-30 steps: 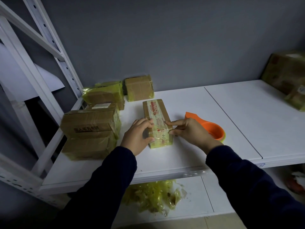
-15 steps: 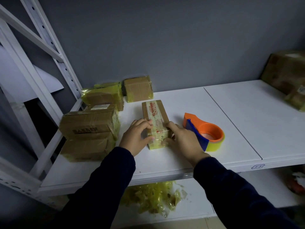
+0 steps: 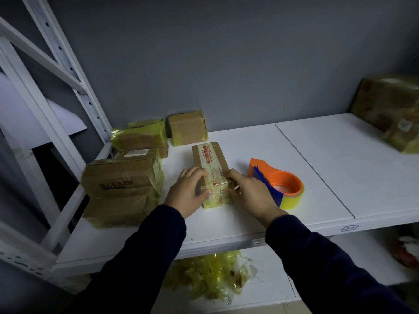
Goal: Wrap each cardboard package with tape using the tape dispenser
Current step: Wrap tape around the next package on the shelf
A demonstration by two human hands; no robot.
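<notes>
Far right of the tape dispenser [image 3: 286, 180], a box [image 3: 390, 103] is cut off by the edge; print on the package [image 3: 212, 158] cannot be read.

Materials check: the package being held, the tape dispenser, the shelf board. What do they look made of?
Package: matte brown cardboard under a glossy yellowish film, likely tape; it glints at the near end.
Tape dispenser: smooth moulded plastic, orange body with a blue part; its roll looks like yellow plastic tape.
Shelf board: flat white, faint sheen; painted metal or laminate, cannot tell.
</notes>
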